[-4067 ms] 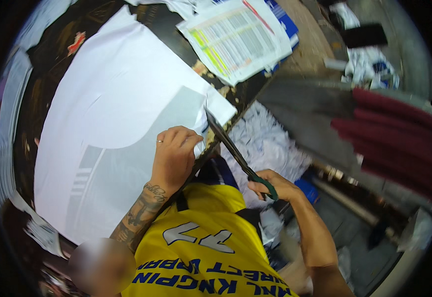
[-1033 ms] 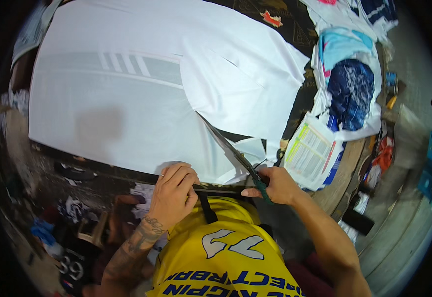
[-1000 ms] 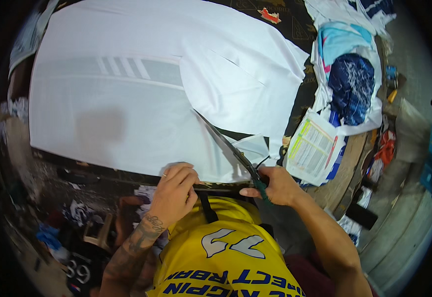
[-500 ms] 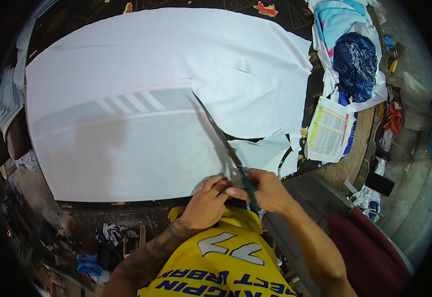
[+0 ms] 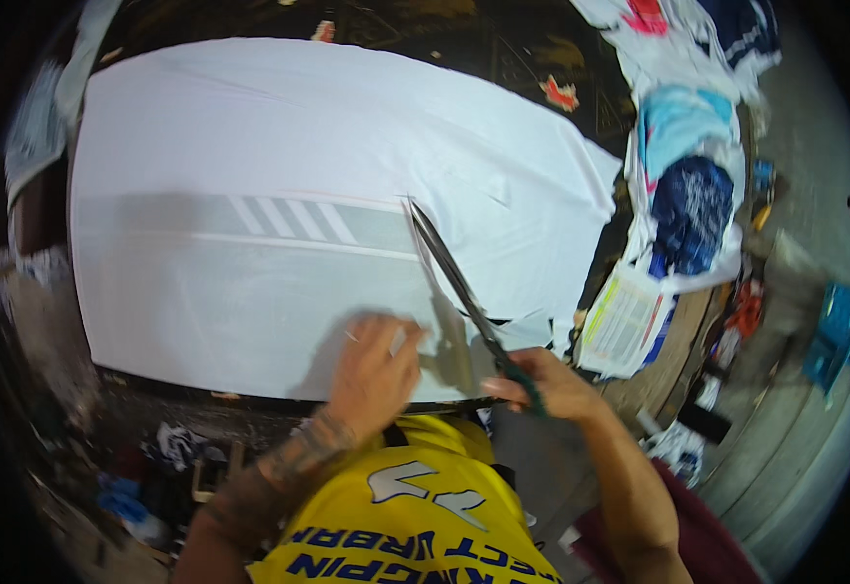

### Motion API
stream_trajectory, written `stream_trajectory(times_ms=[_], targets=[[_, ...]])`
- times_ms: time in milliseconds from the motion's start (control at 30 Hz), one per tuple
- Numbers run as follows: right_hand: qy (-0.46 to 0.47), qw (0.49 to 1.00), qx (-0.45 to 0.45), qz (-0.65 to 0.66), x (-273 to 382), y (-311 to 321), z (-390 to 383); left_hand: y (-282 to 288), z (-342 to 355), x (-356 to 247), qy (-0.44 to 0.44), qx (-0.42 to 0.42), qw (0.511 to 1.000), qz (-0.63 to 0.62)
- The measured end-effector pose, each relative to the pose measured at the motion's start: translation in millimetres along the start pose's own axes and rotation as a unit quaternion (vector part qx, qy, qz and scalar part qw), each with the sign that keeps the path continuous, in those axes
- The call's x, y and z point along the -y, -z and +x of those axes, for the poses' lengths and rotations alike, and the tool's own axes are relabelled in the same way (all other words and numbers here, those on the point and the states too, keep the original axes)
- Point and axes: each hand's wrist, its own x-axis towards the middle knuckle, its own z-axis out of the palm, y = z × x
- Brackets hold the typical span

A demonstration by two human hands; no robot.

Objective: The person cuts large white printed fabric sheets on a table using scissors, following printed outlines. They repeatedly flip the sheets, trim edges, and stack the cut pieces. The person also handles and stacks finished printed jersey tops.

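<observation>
Right hand (image 5: 551,384) grips the scissors (image 5: 459,287), blades running up-left over white fabric (image 5: 279,175); left hand (image 5: 376,365) presses flat beside them.

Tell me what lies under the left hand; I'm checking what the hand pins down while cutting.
The left hand presses flat on the white fabric, near its front edge, beside the scissors held in the right hand. Whatever lies beneath the fabric there is covered.

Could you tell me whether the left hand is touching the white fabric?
Touching. The head view shows the left hand lying flat on the white fabric, fingers spread, beside the scissors gripped by the right hand.
</observation>
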Motion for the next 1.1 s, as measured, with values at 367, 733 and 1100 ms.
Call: stream_trajectory(times_ms=[367,733,1100], targets=[[0.205,0.863,0.02,-0.462,118,165,77,-8,28,38,0.003,-0.038,0.955,0.295],[0.175,0.855,0.008,-0.487,171,117,74,-8,29,40,-0.007,-0.045,0.959,0.28],[0.16,0.845,-0.012,-0.51,228,60,69,-3,27,40,-0.002,-0.043,0.973,0.225]])
